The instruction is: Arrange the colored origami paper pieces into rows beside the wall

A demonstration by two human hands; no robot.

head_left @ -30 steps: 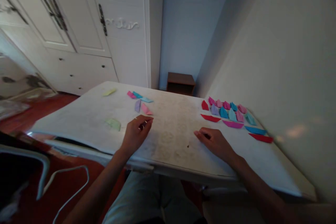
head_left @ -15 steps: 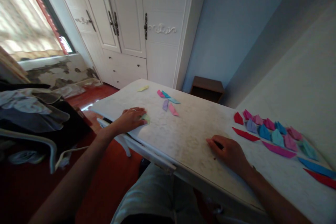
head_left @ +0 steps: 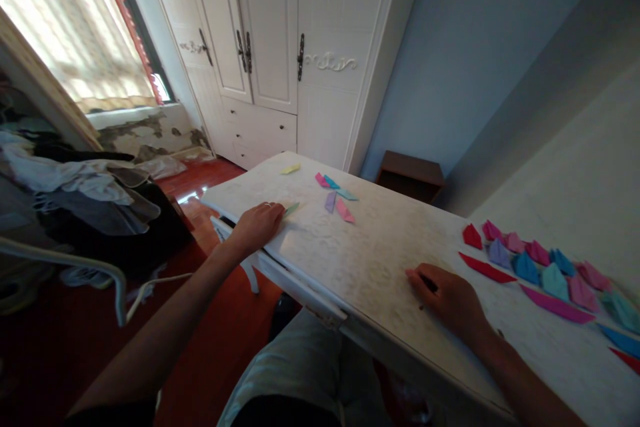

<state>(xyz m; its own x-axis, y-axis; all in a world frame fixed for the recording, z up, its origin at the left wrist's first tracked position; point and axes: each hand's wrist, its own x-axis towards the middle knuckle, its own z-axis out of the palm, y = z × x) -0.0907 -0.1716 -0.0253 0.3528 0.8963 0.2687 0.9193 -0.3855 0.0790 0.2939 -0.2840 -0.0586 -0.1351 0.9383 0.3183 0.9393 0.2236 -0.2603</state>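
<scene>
My left hand is at the table's left front edge, its fingers closed on a light green folded paper piece that sticks out to the right. My right hand rests on the tabletop in a loose fist, with nothing visible in it. Between the hands, farther back, lie folded paper pieces: a purple one, a pink one, a light blue one, a blue one and a magenta one. A yellow piece lies apart, farther left.
Folded paper shapes stand in rows at the right, among them a red one and a blue one. Before them lie a long red strip and a magenta strip. A white wardrobe and a brown stand are behind the table.
My left hand has gone from lying over the green paper to gripping it, and the paper now stands tilted. The view has shifted left; my right hand stays in place.
</scene>
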